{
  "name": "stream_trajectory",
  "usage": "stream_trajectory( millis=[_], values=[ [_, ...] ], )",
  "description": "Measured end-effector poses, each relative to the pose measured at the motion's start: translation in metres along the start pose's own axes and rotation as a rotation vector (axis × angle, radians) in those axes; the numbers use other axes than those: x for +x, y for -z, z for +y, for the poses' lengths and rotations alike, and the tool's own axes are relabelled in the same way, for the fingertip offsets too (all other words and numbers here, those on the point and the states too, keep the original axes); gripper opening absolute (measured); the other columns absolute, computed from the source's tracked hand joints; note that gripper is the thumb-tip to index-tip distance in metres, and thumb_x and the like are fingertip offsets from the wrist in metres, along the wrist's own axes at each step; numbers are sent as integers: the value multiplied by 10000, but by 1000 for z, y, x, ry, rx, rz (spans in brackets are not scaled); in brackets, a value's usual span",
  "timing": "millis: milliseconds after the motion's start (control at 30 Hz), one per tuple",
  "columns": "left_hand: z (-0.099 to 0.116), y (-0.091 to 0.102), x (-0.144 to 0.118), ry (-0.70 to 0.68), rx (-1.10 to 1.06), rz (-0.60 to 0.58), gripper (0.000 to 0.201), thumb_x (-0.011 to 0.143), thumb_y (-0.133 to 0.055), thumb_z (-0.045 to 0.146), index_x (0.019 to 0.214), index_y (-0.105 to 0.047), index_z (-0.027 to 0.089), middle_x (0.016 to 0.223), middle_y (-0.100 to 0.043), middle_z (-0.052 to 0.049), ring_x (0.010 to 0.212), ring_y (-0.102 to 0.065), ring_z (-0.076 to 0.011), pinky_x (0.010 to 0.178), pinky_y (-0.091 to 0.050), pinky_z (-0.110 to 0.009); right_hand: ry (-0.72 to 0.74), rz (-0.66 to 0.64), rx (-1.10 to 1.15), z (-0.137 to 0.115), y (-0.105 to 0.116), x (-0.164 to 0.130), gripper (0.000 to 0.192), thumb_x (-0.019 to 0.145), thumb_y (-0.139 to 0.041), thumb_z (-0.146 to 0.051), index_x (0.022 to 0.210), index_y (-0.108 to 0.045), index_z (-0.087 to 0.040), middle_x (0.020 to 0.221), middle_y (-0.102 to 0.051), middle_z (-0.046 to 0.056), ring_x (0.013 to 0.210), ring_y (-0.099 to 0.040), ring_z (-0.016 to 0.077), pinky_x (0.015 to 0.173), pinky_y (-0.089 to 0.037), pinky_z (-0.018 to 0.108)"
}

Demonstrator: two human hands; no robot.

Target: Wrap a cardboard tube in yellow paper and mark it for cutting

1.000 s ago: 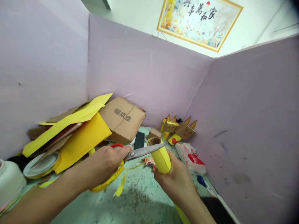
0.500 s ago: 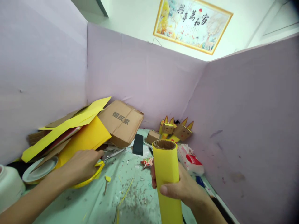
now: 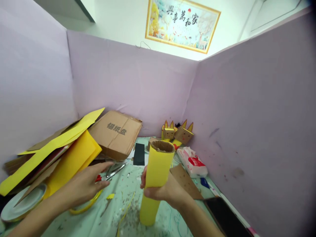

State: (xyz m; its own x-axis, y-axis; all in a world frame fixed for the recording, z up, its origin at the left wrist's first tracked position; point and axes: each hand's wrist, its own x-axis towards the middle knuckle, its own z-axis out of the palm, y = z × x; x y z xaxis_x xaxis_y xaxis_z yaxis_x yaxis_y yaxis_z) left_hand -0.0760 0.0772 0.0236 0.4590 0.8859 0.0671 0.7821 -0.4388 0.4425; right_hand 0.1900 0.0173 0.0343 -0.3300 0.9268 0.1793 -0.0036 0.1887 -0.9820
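Observation:
My right hand (image 3: 160,191) is wrapped round a yellow paper-covered cardboard tube (image 3: 160,168), which stands nearly upright with its brown open end on top. To the left, my left hand (image 3: 87,182) is open, thumb and fingers apart, with nothing between them. Just beyond its fingertips lie scissors (image 3: 112,173) with red handles, partly hidden by the hand. A yellow ring, perhaps a tape roll (image 3: 86,206), lies on the cloth beneath the left hand. Yellow paper scraps (image 3: 110,196) are close by.
Yellow sheets (image 3: 71,161) and a cardboard box (image 3: 116,135) pile up at the left. A black card (image 3: 139,154), cardboard figures (image 3: 182,135), a tissue pack (image 3: 193,163), a flat cardboard piece (image 3: 186,181) and a dark phone-like slab (image 3: 227,217) lie beyond and right. Lilac partitions (image 3: 133,79) surround the table.
My left hand has let go of the yellow ring and spread its fingers. The tube in my right hand now shows its lower end near the table. The view has shifted right.

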Motion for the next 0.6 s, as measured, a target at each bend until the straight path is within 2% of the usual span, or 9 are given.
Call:
stream_trajectory(
  millis=[100, 200, 233, 267, 333, 400, 467, 600],
  values=[
    [39, 4, 0, -41, -393, 11, 653, 787, -557, 490, 1343, -332, 230, 1306, -532, -136, 1203, -500, -280, 982, -420, -445, -20, -4, 82, 9, -2, 6, 179, 588, -698, -234, 732, -601, -193, 732, -608, -12, 693, -558, 137, 669, -452, 276],
    [79, 0, 11, -154, -770, 46, 797, 727, -659, 433, 1369, -244, 206, 1247, -564, -128, 1186, -510, -246, 1008, -403, -417, -58, -22, 87, 23, -3, 8, 183, 569, -700, -229, 726, -616, -183, 720, -616, -12, 691, -559, 139, 660, -445, 270],
    [91, -3, 16, -202, -876, 30, 818, 689, -699, 398, 1355, -269, 199, 1206, -587, -111, 1136, -541, -236, 989, -419, -400, -77, -28, 75, 28, -4, 9, 181, 558, -697, -209, 720, -620, -179, 716, -619, -10, 686, -560, 142, 648, -444, 270],
    [102, -6, 22, -242, -969, 25, 771, 629, -742, 368, 1281, -379, 174, 1110, -628, -98, 1032, -588, -236, 914, -470, -377, -95, -29, 62, 33, -5, 9, 182, 550, -692, -188, 717, -621, -176, 717, -621, -8, 683, -561, 144, 638, -444, 270],
    [117, -12, 35, -174, -1142, 90, 557, 524, -807, 310, 994, -569, 127, 856, -668, -67, 772, -622, -204, 690, -517, -308, -132, -19, 40, 44, -7, 9, 192, 546, -683, -172, 728, -623, -176, 726, -622, -7, 686, -564, 147, 634, -448, 271],
    [124, -16, 47, -72, -1304, 188, 421, 475, -823, 276, 788, -587, 124, 676, -640, -32, 599, -585, -167, 538, -484, -269, -169, -7, 29, 53, -9, 9, 220, 543, -694, -190, 751, -624, -177, 740, -624, -7, 692, -565, 147, 641, -454, 273],
    [122, -18, 58, 0, -1418, 280, 391, 469, -814, 267, 748, -575, 135, 616, -624, -15, 545, -573, -160, 497, -477, -264, -214, -17, 23, 60, -11, 9, 247, 521, -721, -208, 745, -623, -175, 736, -626, -7, 676, -563, 144, 625, -457, 266],
    [103, -17, 67, 164, -1570, 445, 315, 473, -777, 192, 719, -593, 122, 580, -627, -34, 516, -581, -171, 489, -507, -279, -324, -45, 12, 65, -13, -1, 271, 493, -740, -155, 737, -623, -175, 701, -622, -20, 615, -548, 127, 548, -438, 234]
  ],
)
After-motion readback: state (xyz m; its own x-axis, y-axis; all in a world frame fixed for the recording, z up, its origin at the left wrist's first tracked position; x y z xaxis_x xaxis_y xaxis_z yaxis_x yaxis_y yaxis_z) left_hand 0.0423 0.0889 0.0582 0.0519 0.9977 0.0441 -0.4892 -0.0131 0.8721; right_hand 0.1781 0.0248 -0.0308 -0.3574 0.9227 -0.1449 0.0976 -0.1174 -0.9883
